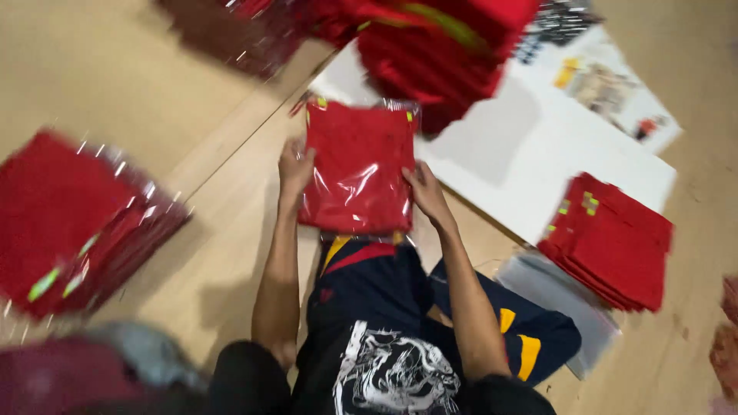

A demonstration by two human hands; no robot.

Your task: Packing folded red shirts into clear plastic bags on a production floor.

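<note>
Floor: carries everything; the person sits on it
Board: white, lying beside the work
Stacks: bagged red piles left and top, unbagged pile right
Pack: red garment in clear bag, flat ahead of the knees
Left hand, right hand: fingers clasp pack's edges, steadying it

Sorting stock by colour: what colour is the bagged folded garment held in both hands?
Red, in the head view: folded garment in clear plastic bag.
</note>
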